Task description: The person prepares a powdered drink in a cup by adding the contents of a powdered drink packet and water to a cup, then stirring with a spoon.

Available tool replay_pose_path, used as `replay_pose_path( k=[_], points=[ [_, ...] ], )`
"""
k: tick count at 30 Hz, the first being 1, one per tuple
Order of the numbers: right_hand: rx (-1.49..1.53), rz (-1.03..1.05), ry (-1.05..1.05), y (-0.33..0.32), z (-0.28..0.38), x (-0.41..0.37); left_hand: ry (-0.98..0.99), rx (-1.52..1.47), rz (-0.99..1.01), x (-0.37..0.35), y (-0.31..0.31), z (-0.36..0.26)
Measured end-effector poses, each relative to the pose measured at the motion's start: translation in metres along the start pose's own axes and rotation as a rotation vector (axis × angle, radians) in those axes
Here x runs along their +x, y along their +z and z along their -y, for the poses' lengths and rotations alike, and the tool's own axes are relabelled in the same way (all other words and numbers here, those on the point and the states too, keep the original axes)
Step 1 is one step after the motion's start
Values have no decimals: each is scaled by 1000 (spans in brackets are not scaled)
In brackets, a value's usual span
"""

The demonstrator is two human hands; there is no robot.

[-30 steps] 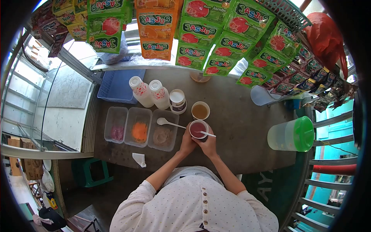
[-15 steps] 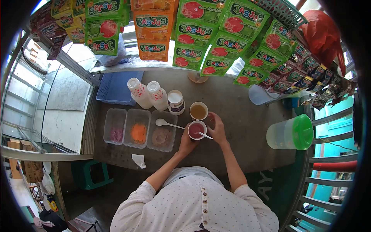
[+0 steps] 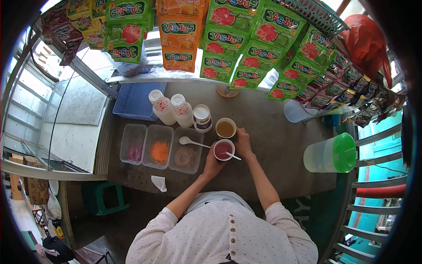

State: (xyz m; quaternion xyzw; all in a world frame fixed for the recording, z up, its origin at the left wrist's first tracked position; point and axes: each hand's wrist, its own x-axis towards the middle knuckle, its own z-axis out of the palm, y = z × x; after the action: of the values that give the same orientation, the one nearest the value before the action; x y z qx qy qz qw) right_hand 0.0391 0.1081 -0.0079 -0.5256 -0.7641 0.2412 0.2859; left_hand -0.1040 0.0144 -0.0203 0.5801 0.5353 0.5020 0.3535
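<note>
My left hand [image 3: 212, 166] is wrapped round a paper cup of pink-red drink [image 3: 223, 148]. A white plastic spoon [image 3: 233, 155] leans in that cup, its handle over the rim. Just behind it stands a paper cup of light brown drink [image 3: 225, 128]. My right hand [image 3: 243, 143] is closed against the right side of the brown-drink cup; its fingertips are partly hidden. Left of the cups, another white spoon [image 3: 186, 140] lies across the edge of a clear tub with brown powder [image 3: 184, 156]. Tubs of orange powder [image 3: 159, 152] and purple powder [image 3: 134, 153] sit beside it.
Stacks of upturned paper cups [image 3: 161, 107] and a white tub [image 3: 202, 118] stand behind the powders. A blue basket [image 3: 136, 103] is farther back. To the right is a green-lidded jug [image 3: 325, 155]. Drink sachets [image 3: 222, 42] hang overhead. Crumpled tissue [image 3: 159, 183] lies near the front.
My right hand has moved from the pink-drink cup's spoon side up and left against the brown-drink cup, its fingers closing. My left hand stays on the pink-drink cup. The view has shifted slightly.
</note>
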Motion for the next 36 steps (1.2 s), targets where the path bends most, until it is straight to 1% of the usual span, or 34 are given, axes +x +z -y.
replay_pose_path(
  k=[6, 9, 14, 17, 22, 25, 26, 28, 29, 30, 31, 35, 36],
  points=[
    [20, -14, -15, -2, 8, 1, -45, -41, 14, -1, 0, -3],
    [5, -18, -6, -1, 8, 0, -8, -33, -6, -1, 0, 1],
    [-17, 9, 12, 4, 3, -2, -17, -22, 12, 1, -4, 0],
    [-17, -27, -17, 6, 3, -3, -19, -20, 20, 2, -4, 0],
    [9, 39, 37, 1, 7, -4, -26, 13, 19, 3, -6, -2],
    [-10, 42, 11, -2, 8, -8, -47, -7, 14, 4, -7, 0],
    [-8, 44, 9, -2, 9, -11, -20, 35, 14, 3, -7, 1],
    [62, -168, -76, -3, 13, -21, 5, 78, 8, 3, -10, 0],
    [63, -165, -79, -9, 20, -25, -7, 52, 36, 1, -13, -4],
    [155, -130, -14, -17, 27, -32, -20, 26, 66, 0, -15, -7],
    [246, -96, 52, -24, 34, -39, -21, 25, 66, -3, -16, -7],
    [336, -39, 122, -38, 48, -69, -85, -24, 60, -24, -22, -9],
    [415, 28, 151, -42, 53, -75, -101, -43, 48, -29, -24, -10]
  ],
)
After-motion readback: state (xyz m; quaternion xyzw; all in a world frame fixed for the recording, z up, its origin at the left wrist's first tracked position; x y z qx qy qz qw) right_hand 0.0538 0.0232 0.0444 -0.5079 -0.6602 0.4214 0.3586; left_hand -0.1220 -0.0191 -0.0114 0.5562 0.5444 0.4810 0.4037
